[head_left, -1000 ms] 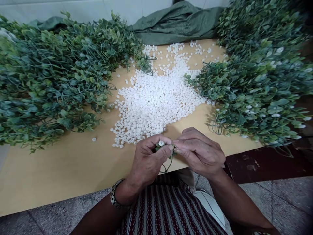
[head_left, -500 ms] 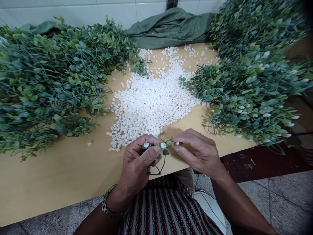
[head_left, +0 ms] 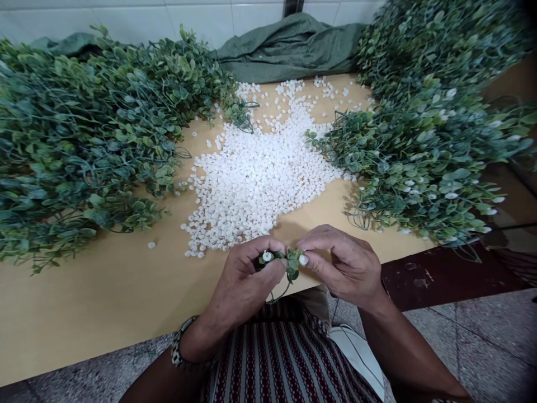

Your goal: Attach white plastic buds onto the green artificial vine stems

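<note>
- Along the back, a white tiled wall [head_left: 201, 25] meets a crumpled dark green cloth [head_left: 289, 50], and in front of you spreads a flat, pale tan tabletop [head_left: 104, 296].
- Here's your left hand [head_left: 247, 274], thumb and forefinger pinched on a small, leafy green, plastic-looking sprig [head_left: 292, 263] close above the table's near edge; squeeze too hard and those leaves could bend or come off.
- Your right hand [head_left: 348, 266] is just beside it, fingertips at the leaves and a tiny round white piece [head_left: 302, 259] by the thumb; whether it's gripped or only touched, you can't tell from here.
- That's the touchy spot: a piece so small could slip off a fingertip and drop towards your lap or the floor.
- By your left thumb sits a white flower-like tip [head_left: 267, 256]; a careless roll of the grip might knock it loose.
- Ahead lies the broad scatter of small white plastic-looking pieces [head_left: 255, 179], near your knuckles, so a sweeping wrist could spread it.
- Bushy green leafy bundles on the left [head_left: 104, 123] and white-tipped green bundles on the right [head_left: 423, 151] flank it; their thin stems could snag a sleeve or each other.
</note>
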### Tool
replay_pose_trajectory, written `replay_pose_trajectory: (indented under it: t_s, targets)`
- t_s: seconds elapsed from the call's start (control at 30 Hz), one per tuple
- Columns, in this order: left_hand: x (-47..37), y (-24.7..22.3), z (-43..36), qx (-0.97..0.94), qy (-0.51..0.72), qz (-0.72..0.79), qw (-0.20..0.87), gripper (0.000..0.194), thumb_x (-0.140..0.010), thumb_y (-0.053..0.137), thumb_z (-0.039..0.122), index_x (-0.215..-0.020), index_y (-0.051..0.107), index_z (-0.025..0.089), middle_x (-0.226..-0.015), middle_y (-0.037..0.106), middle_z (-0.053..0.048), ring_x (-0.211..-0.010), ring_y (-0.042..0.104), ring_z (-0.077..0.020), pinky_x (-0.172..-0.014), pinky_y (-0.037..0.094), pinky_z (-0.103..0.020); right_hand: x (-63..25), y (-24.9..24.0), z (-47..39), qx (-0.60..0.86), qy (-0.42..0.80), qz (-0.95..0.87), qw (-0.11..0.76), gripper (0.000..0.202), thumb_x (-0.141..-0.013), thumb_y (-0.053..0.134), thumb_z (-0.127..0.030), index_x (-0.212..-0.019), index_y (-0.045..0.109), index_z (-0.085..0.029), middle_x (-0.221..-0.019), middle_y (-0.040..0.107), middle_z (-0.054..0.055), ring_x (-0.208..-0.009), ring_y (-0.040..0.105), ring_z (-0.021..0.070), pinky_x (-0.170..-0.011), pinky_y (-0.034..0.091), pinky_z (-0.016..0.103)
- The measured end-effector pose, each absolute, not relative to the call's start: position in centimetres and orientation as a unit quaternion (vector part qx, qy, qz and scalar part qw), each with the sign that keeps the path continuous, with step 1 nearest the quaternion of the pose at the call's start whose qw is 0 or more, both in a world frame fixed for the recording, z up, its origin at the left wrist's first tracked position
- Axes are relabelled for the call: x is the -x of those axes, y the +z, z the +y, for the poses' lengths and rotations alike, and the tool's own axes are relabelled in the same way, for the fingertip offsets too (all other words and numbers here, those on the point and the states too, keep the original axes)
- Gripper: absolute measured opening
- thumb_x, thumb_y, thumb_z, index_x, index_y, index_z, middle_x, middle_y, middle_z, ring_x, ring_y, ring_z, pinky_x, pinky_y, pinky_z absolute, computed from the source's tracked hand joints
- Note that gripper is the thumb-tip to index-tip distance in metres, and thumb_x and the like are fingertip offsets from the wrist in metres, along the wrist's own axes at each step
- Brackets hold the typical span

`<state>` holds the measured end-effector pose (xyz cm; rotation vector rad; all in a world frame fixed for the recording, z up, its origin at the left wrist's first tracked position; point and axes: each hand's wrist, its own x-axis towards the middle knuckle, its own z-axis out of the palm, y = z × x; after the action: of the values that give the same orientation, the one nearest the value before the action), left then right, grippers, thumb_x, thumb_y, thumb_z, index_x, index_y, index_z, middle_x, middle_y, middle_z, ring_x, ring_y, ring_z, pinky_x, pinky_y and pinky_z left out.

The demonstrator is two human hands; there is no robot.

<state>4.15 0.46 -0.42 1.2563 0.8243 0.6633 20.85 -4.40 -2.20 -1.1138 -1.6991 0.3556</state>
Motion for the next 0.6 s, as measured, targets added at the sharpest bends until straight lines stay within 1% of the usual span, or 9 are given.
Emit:
replay_pose_trajectory:
  t_s: [0.13,0.2,0.3,0.37,0.47,0.53,0.6]
  targets:
    - [-4.17,-0.55,0.26,-0.505,0.293,0.363,0.727,0.011,-0.072,0.067,0.026,-0.070,0.064,0.015,-0.056,0.053,0.002,-0.047,0.039,-0.0072,-0.044,0.030,-0.020,-20.93,-2.40,-4.38,0.436,0.210,-0.678,0.554,0.012,-0.081,0.063,-0.008,-0.090,0.063,-0.017,-0.075,0.066,0.002,-0.069,0.063,0.0115,-0.062,0.053,0.025]
    - [-4.22,-0.40,0.25,-0.495,0.302,0.368,0.727,0.011,-0.070,0.069,0.025,-0.068,0.065,0.015,-0.058,0.055,0.001,-0.050,0.042,-0.0079,-0.047,0.033,-0.020,-21.00,-2.40,-4.35,0.422,0.226,-0.678,0.558,0.013,-0.080,0.063,-0.007,-0.089,0.064,-0.017,-0.075,0.067,0.002,-0.069,0.064,0.0115,-0.062,0.053,0.025]
    - [-4.31,-0.23,0.28,-0.506,0.303,0.369,0.718,0.009,-0.069,0.069,0.023,-0.065,0.067,0.015,-0.061,0.058,-0.001,-0.055,0.047,-0.0098,-0.054,0.038,-0.021,-21.07,-2.16,-4.32,0.412,0.224,-0.699,0.540,0.011,-0.081,0.062,-0.006,-0.087,0.064,-0.015,-0.074,0.066,0.003,-0.069,0.064,0.0117,-0.061,0.053,0.025]
    - [-4.39,-0.28,0.23,-0.509,0.294,0.371,0.719,0.009,-0.069,0.069,0.022,-0.063,0.066,0.015,-0.059,0.056,0.000,-0.054,0.045,-0.0096,-0.053,0.036,-0.021,-21.04,-1.89,-4.28,0.406,0.215,-0.718,0.523,0.009,-0.082,0.060,-0.007,-0.086,0.064,-0.014,-0.074,0.066,0.004,-0.070,0.063,0.0117,-0.062,0.053,0.025]
    - [-4.53,-0.38,0.02,-0.501,0.282,0.391,0.718,0.013,-0.068,0.068,0.023,-0.060,0.063,0.014,-0.055,0.048,0.002,-0.052,0.038,-0.0085,-0.049,0.031,-0.019,-20.92,-1.56,-4.17,0.396,0.208,-0.737,0.507,0.009,-0.084,0.057,-0.008,-0.084,0.064,-0.014,-0.075,0.066,0.005,-0.071,0.062,0.0118,-0.064,0.053,0.025]
    - [-4.62,-0.34,-0.08,-0.491,0.277,0.410,0.717,0.017,-0.070,0.068,0.026,-0.061,0.062,0.014,-0.054,0.046,0.002,-0.052,0.036,-0.0082,-0.049,0.031,-0.018,-20.95,-1.52,-4.02,0.392,0.199,-0.740,0.509,0.010,-0.085,0.055,-0.010,-0.084,0.064,-0.014,-0.074,0.066,0.006,-0.070,0.062,0.0120,-0.063,0.052,0.024]
    - [-4.65,-0.27,-0.04,-0.474,0.272,0.414,0.728,0.022,-0.071,0.069,0.033,-0.062,0.062,0.015,-0.053,0.045,0.003,-0.051,0.035,-0.0079,-0.047,0.031,-0.017,-21.14,-1.63,-3.85,0.398,0.195,-0.729,0.521,0.009,-0.086,0.056,-0.014,-0.088,0.065,-0.015,-0.074,0.066,0.005,-0.069,0.062,0.0118,-0.063,0.052,0.023]
